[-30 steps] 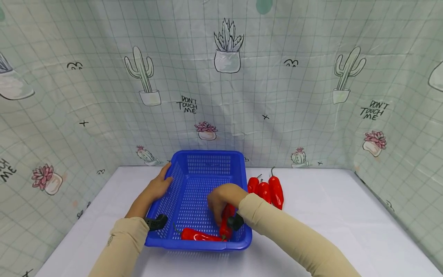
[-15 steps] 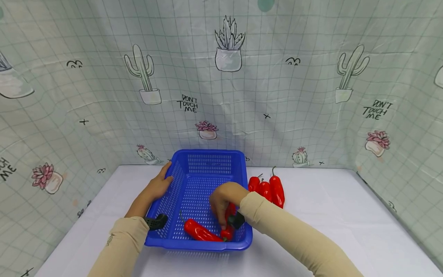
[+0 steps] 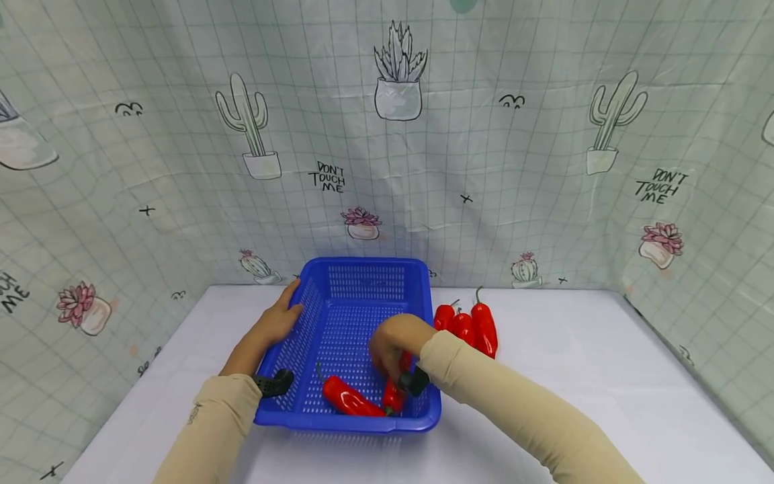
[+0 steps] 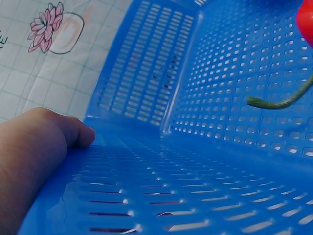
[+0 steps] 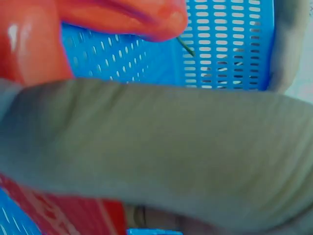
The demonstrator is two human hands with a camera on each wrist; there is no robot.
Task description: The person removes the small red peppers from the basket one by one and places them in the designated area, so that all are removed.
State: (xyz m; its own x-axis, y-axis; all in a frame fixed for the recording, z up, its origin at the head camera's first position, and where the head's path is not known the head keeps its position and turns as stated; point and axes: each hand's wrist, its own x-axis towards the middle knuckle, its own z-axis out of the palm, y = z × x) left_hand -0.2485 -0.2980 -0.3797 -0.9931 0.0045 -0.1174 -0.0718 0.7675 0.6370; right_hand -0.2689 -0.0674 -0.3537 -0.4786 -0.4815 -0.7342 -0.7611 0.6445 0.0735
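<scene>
Front pepper (image 3: 349, 398) swung its stem end off the near wall vs a second ago. Left hand (image 3: 278, 324) grips blue basket (image 3: 320, 422) by its rim; I'd keep that brace, work right hand (image 3: 393, 343) straight down, avoid knocking neighbours. Right fingers bent over second pepper (image 3: 393, 398) (can't tell if pinching). Front one's between hands, nearer the body; three more peppers (image 3: 485, 329) outside, right of both.
</scene>
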